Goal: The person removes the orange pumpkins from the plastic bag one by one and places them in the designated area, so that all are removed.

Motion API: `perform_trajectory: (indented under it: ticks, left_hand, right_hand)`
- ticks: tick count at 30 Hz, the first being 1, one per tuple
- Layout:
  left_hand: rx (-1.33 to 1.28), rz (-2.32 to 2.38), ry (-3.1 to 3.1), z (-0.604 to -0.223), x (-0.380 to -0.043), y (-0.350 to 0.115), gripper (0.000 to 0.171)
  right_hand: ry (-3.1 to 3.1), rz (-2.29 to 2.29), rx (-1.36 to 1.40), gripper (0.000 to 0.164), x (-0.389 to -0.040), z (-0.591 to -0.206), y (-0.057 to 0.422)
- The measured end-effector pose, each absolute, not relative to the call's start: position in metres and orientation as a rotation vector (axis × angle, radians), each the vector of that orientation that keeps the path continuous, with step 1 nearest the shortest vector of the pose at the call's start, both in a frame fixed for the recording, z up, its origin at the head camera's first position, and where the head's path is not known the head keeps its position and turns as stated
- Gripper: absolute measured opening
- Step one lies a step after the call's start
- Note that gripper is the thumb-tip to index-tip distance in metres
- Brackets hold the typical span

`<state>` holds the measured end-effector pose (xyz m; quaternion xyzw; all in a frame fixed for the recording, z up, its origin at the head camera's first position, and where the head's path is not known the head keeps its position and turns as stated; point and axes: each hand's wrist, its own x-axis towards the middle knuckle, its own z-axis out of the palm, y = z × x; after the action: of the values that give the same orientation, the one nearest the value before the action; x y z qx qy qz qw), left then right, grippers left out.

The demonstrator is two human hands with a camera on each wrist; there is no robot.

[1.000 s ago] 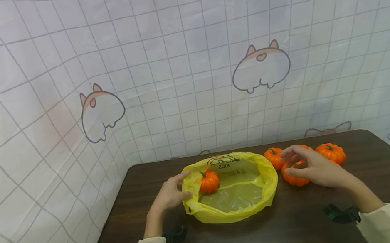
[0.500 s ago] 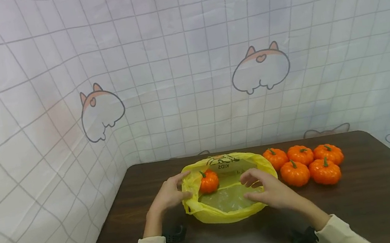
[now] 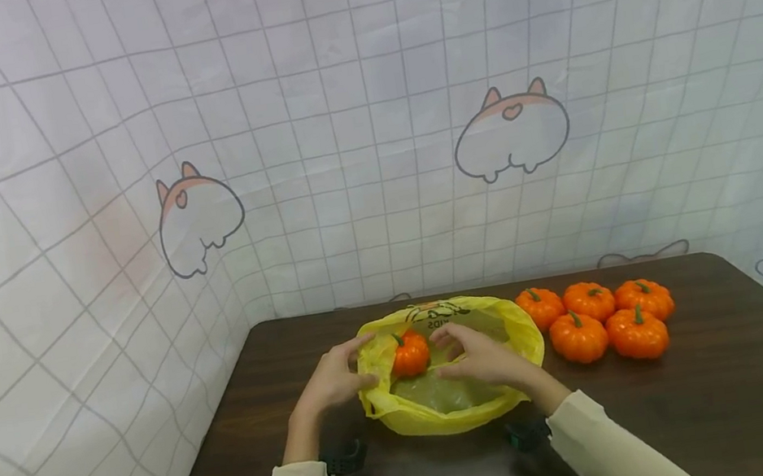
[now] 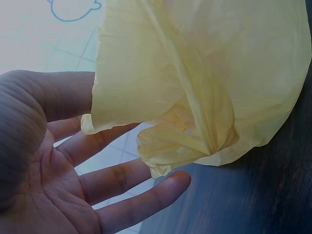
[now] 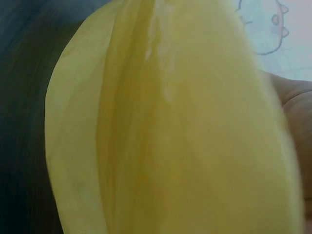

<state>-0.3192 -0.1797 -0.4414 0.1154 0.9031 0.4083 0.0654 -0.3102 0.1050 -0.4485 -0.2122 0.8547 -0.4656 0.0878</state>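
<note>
A yellow plastic bag (image 3: 446, 419) lies on the table with its mouth spread wide. Inside, toward its left, sits a small orange pumpkin (image 3: 410, 354) with a green stem. My left hand (image 3: 329, 381) is at the bag's left rim, thumb and fingers spread apart. In the left wrist view, the bag (image 4: 141, 63) covers the thumb's end and some fingertips. My right hand (image 3: 481, 356) reaches over the bag's opening, thumb and fingers parted just right of the pumpkin, nothing between them. In the right wrist view, the bag's side (image 5: 195, 122) hides most of that hand.
Several more orange pumpkins (image 3: 579, 337) stand grouped to the right of the bag on the dark wooden table (image 3: 714, 386). A white grid-patterned cloth (image 3: 403, 185) with cartoon animals hangs behind and at the sides.
My right hand has moved left from the pumpkin group, across the bag's right rim, to beside the pumpkin inside. My left hand and the bag have stayed in place.
</note>
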Motion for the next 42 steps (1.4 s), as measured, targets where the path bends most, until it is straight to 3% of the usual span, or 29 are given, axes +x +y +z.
perform_trajectory:
  ticks: [29, 42]
  left_hand:
    - [0.403, 1.258, 2.725, -0.445, -0.319, -0.18, 0.07]
    - [0.389, 1.277, 2.701, -0.445, -0.32, -0.178, 0.07]
  right_hand:
    - [2.593, -1.445, -0.408, 0.086, -0.35, -0.487, 0.054]
    - [2.682, -1.435, -0.392, 0.078, -0.35, -0.491, 0.056]
